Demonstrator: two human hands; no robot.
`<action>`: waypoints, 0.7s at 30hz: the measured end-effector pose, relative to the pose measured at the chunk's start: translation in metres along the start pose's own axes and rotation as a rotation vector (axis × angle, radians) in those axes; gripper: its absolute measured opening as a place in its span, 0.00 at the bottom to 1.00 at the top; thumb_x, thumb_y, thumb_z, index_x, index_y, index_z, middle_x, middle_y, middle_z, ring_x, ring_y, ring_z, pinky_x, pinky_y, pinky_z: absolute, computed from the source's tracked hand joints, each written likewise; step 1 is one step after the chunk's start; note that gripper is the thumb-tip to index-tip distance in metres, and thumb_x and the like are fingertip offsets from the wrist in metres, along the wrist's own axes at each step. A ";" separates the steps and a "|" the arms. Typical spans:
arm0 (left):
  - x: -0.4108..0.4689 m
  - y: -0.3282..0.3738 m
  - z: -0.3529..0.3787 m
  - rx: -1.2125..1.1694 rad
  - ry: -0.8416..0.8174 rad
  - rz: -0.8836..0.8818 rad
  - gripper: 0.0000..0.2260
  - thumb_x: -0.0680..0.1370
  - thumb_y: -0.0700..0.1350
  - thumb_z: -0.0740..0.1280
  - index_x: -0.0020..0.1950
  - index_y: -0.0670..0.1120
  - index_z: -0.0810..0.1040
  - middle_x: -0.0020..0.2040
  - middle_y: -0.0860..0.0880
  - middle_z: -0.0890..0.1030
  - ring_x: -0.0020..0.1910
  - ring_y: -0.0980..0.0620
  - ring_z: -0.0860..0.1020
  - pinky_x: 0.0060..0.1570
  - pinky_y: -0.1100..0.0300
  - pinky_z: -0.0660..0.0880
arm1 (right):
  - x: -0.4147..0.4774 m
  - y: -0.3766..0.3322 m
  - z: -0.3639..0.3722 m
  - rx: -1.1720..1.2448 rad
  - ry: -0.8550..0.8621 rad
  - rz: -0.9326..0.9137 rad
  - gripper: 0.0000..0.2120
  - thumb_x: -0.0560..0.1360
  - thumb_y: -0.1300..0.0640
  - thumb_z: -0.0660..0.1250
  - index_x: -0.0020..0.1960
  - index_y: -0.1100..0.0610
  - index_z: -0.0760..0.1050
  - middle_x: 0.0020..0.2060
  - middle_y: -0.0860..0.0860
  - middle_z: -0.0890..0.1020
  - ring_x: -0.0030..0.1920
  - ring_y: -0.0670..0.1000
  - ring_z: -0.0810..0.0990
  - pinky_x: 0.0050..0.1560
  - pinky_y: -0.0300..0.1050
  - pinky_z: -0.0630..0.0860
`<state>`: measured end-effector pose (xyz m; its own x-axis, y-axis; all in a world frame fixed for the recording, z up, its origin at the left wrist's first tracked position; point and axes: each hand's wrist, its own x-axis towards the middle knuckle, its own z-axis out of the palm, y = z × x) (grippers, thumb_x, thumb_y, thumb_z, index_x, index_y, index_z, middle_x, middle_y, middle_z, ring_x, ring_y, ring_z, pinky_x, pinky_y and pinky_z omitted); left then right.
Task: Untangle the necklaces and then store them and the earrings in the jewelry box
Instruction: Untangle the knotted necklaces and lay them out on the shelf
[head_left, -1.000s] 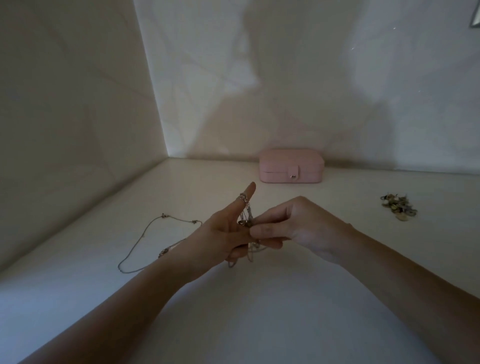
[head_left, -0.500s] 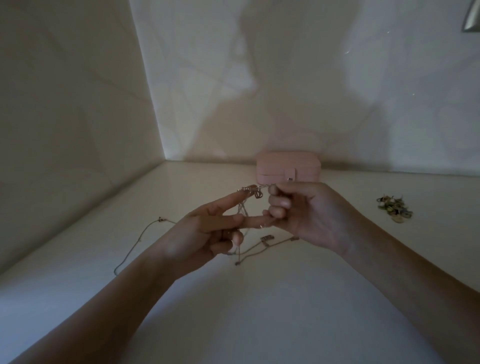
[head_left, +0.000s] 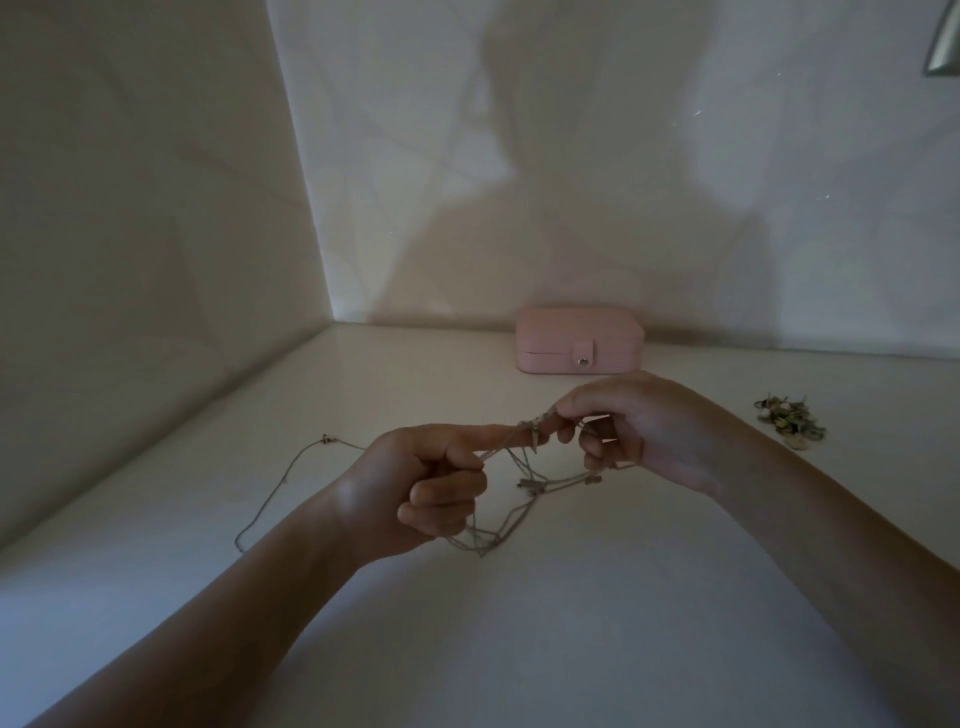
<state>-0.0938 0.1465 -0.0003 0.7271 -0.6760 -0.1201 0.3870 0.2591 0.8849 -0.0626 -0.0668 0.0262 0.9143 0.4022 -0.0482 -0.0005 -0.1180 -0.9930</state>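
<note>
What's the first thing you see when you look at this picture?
In the middle, the left hand and right hand hold tangled necklaces between them. Behind them a closed pink jewelry box sits by the wall, with a heap of earrings at the right.

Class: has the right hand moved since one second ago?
Yes. The right hand moved up the view toward the box; its knuckles now reach the box's front edge.

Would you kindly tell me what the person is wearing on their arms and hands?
Nothing that shows: both forearms are bare to the frame's edge, with no sleeves, watch or bracelet. The left hand and right hand wear no gloves. In the dim light, with the necklaces across the fingers, a ring cannot be ruled out.
</note>
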 end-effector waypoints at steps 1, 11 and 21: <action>-0.001 0.001 0.000 0.013 0.003 -0.006 0.23 0.69 0.37 0.55 0.61 0.37 0.78 0.16 0.53 0.64 0.13 0.60 0.61 0.14 0.70 0.58 | 0.001 0.000 0.000 -0.029 0.044 -0.018 0.10 0.75 0.64 0.64 0.40 0.65 0.82 0.32 0.53 0.79 0.25 0.47 0.69 0.27 0.39 0.70; 0.000 0.000 0.001 0.260 0.353 0.171 0.16 0.70 0.36 0.53 0.26 0.44 0.74 0.25 0.48 0.70 0.21 0.56 0.61 0.21 0.66 0.56 | 0.003 0.001 -0.013 0.000 0.070 -0.037 0.10 0.78 0.61 0.60 0.42 0.64 0.76 0.19 0.50 0.63 0.18 0.44 0.53 0.18 0.35 0.48; 0.003 0.004 -0.006 -0.064 0.542 0.369 0.09 0.66 0.40 0.56 0.25 0.45 0.67 0.35 0.47 0.79 0.25 0.55 0.63 0.22 0.64 0.54 | 0.013 -0.005 -0.036 0.680 0.236 -0.031 0.10 0.77 0.62 0.58 0.39 0.60 0.73 0.29 0.52 0.80 0.28 0.48 0.80 0.27 0.36 0.78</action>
<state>-0.0860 0.1499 0.0003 0.9946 -0.0962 -0.0381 0.0783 0.4591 0.8849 -0.0365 -0.0936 0.0341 0.9811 0.1801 -0.0709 -0.1551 0.5123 -0.8447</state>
